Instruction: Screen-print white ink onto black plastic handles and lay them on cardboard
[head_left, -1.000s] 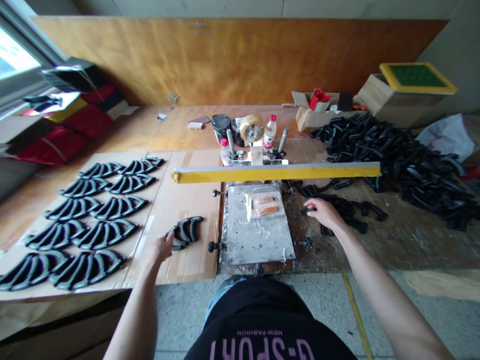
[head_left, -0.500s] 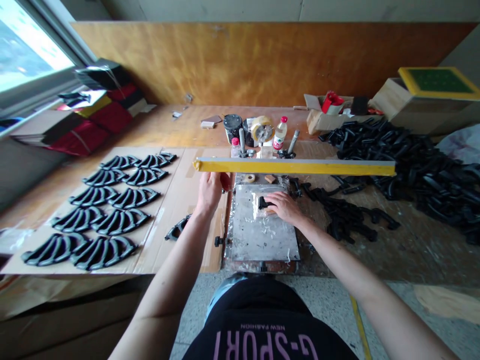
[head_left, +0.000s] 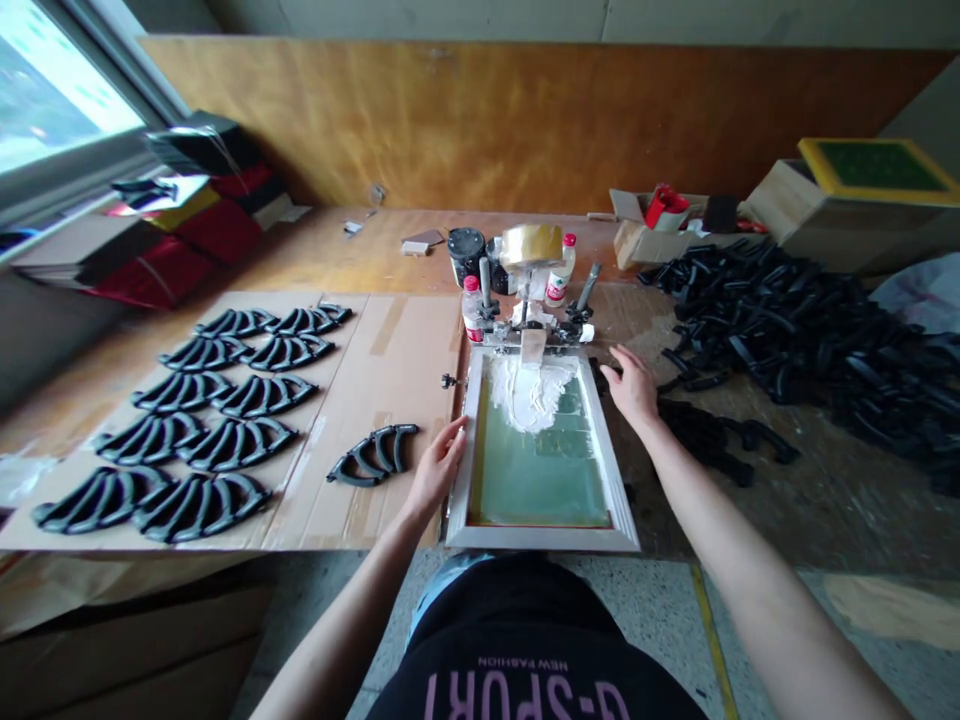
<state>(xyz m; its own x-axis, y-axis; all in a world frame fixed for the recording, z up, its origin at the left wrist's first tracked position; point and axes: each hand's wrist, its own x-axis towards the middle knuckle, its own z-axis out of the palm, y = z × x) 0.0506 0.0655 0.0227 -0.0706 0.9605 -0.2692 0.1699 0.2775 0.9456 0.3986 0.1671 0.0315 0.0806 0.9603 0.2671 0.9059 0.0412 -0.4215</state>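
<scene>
A metal-framed green screen (head_left: 551,537) lies flat in front of me, with white paste (head_left: 531,395) smeared over its far part. My left hand (head_left: 441,462) is at the frame's left edge, fingers extended and nothing held in them. On the far right side of the frame, my right hand (head_left: 632,388) has its fingers spread, empty, beside a small black part. Left of my left hand, a short fan of black curved parts (head_left: 373,455) lies on the cardboard. A scraper (head_left: 533,346) stands at the frame's far end, below a roll of tape.
Rows of fanned black parts (head_left: 238,445) cover the cardboard at left. A big heap of black parts (head_left: 780,320) is at right, with a smaller pile nearer. Bottles (head_left: 559,272), a black jar (head_left: 466,255) and open boxes (head_left: 652,243) stand behind.
The screen frame has swung down flat over the metal plate, hiding it. My left hand has come down and nearer; my right hand has moved right, off the black part on the plate.
</scene>
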